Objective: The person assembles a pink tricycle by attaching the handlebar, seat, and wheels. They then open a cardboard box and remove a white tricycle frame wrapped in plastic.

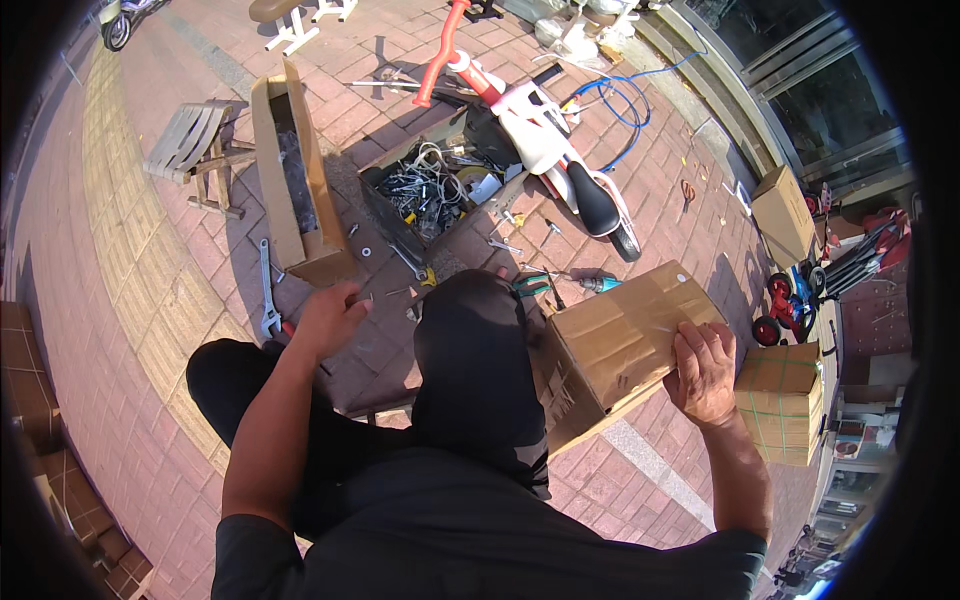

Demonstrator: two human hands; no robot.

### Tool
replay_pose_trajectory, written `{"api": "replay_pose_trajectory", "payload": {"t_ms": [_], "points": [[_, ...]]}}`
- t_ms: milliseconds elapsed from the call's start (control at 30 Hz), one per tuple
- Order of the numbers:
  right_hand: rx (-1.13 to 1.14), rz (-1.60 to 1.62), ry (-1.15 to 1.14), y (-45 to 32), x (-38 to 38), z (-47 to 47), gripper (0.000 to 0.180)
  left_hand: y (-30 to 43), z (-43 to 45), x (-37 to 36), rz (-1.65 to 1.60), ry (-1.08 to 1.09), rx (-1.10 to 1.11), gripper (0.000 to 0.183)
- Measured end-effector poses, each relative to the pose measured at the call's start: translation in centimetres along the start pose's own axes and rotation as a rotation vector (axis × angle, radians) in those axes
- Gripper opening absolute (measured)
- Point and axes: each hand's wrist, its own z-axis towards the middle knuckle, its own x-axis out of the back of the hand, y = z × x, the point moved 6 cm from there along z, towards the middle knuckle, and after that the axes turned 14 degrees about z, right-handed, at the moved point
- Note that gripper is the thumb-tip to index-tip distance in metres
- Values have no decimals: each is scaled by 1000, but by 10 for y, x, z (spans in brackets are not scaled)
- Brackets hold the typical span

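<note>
My right hand (702, 373) grips the right edge of a closed cardboard box (637, 330) standing beside my right leg. My left hand (335, 319) is above the paving near the lower end of a long open cardboard box (279, 180), its fingers bent; a small thin thing shows at the fingertips, too small to name. Left of that hand lies an adjustable wrench (266, 289). Ahead is an open toolbox (394, 217) full of cables and small metal parts. A white and red children's balance bike (536, 135) leans over its right side. A teal power drill (598, 284) lies behind the closed box.
A slatted stool (187, 142) stands at the left. Combination wrenches (504, 246), pliers (532, 284) and washers lie on the bricks. A coiled blue hose (626, 112) lies at the upper right. Further cardboard boxes (780, 405) and children's vehicles stand at the right.
</note>
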Motion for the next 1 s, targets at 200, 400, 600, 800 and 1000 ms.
{"api": "replay_pose_trajectory", "payload": {"t_ms": [200, 400, 600, 800, 1000], "points": [[222, -313, 226, -41, 83, 60, 40, 13, -5, 9, -119, 70, -51, 39], [602, -506, 506, -95, 188, 197, 38, 39, -10, 9, -938, -236, -37, 53], [915, -713, 459, -224, 249, 346, 48, 57, -43, 53, -1582, -432, -429, 86], [1336, -261, 588, -325, 255, 382, 42, -6, -75, 140, -1890, -2, -596, 85], [1459, 134, 794, -343, 134, 363, 33, -121, -105, 143, -2025, 488, -433, 84]]}}
